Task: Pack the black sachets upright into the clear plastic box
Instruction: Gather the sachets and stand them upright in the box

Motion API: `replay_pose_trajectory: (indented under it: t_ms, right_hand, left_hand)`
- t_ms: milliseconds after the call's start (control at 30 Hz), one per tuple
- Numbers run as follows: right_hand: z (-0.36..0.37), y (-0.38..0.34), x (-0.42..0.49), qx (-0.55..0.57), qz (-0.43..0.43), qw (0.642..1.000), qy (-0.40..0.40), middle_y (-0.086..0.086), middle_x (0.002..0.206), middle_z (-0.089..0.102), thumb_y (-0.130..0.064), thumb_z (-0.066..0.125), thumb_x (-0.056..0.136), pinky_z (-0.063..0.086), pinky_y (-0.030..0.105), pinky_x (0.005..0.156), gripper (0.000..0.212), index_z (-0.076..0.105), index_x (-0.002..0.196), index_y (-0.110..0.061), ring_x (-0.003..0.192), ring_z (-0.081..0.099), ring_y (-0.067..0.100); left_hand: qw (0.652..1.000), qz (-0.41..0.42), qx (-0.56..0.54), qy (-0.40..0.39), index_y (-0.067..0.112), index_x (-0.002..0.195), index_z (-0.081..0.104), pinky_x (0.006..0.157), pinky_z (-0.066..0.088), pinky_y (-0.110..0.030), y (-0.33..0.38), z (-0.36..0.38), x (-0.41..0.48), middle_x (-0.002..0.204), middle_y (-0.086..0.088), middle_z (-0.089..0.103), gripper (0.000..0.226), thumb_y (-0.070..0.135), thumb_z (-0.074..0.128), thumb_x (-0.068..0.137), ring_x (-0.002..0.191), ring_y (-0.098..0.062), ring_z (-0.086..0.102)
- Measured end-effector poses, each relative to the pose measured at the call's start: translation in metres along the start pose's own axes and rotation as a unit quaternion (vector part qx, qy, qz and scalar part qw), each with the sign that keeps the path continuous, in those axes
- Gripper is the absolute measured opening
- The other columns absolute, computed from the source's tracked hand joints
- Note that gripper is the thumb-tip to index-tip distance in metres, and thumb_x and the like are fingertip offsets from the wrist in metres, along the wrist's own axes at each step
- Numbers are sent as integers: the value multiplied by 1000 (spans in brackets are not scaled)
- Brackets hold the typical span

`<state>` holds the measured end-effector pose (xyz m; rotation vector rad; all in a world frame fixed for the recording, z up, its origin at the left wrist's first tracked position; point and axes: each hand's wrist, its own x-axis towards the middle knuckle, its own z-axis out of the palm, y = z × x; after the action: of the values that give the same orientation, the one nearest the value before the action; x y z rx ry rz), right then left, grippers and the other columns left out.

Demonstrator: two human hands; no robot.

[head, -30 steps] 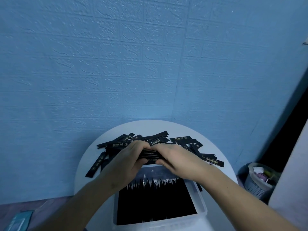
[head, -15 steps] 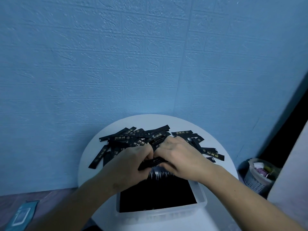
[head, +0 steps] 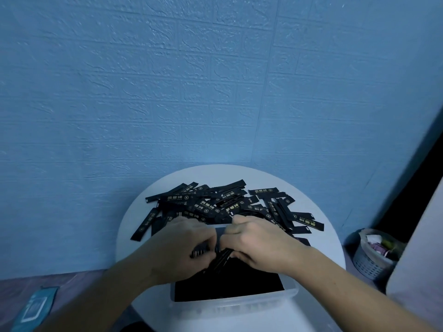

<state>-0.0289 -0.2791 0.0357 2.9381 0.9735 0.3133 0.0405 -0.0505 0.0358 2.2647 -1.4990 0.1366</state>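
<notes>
A bundle of black sachets (head: 221, 257) is gripped by the left hand (head: 182, 245) and the right hand (head: 259, 240), fingers curled round it, over the far end of the clear plastic box (head: 235, 305). The box is seen filled with dark sachets. Loose sachets (head: 215, 202) are scattered beyond it on the round table (head: 332, 250).

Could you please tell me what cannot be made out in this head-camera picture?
Head view:
1. Sachet bundle: blurred, mostly covered by the left hand and right hand gripping it; count unclear.
2. Clear box, far end: hidden under both hands.
3. Gold print on loose sachets: too small to read.
4. Basket contents: small and dim.
</notes>
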Motion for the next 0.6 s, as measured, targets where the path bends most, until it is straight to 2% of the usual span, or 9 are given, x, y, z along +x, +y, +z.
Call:
replay_pose_trajectory:
  t_ms: [33, 133, 200, 300, 433, 500, 600]
  right_hand:
    - [2, -2, 2, -2, -5, 1000, 2, -8, 92, 62, -23, 55, 94, 47, 34, 77, 9, 61, 100, -25, 87, 46, 17]
    - [7, -10, 16, 15, -23, 999, 25, -8, 91, 62, -19, 51, 96, 44, 33, 76, 14, 64, 98, -23, 87, 46, 17]
    - [10, -16, 27, 33, -35, 998, 36, -7, 94, 64, -15, 50, 97, 44, 34, 75, 17, 65, 99, -23, 87, 46, 18]
    - [15, -24, 39, 61, -47, 996, 35, -3, 102, 64, -13, 52, 95, 46, 35, 77, 21, 68, 105, -23, 93, 50, 21]
    - [23, -26, 48, 105, -38, 993, 25, -2, 113, 61, -9, 57, 91, 52, 43, 80, 28, 70, 109, -25, 105, 54, 23]
    - [24, -26, 50, 111, -38, 993, 25, -4, 115, 60, -6, 63, 88, 52, 41, 82, 30, 72, 108, -26, 105, 53, 22]
    - [26, -25, 49, 116, -39, 992, 31, -4, 114, 59, -5, 64, 86, 53, 39, 81, 30, 74, 106, -25, 106, 53, 21]
  left_hand:
    - [1000, -1, -8, 13, 36, 88, 50, 85, 36, -22, -5, -1, -2, 80, 22, 51, 4, 38, 53, 87, 80, 3, 47]
    - [998, -12, -19, 52, 31, 88, 54, 78, 43, -25, -18, -5, -14, 87, 19, 53, 18, 13, 56, 86, 86, -2, 49]
    - [998, -12, -15, 62, 26, 87, 57, 78, 43, -22, -24, -6, -21, 91, 17, 53, 20, 6, 60, 86, 88, -1, 49]
    - [997, -8, -30, 67, 23, 85, 57, 76, 40, -16, -26, -9, -31, 91, 14, 53, 18, 5, 59, 85, 86, -1, 50]
    - [997, 1, -47, 64, 24, 84, 59, 75, 36, -10, -25, -13, -38, 88, 15, 52, 17, 7, 55, 81, 83, 3, 48]
    - [997, 13, -32, 68, 24, 83, 61, 77, 35, -9, -23, -13, -37, 87, 15, 55, 15, 11, 54, 82, 83, 0, 49]
    - [998, 42, -21, 47, 26, 84, 67, 80, 45, -19, -22, -11, -40, 89, 16, 60, 16, 13, 57, 83, 85, -3, 55]
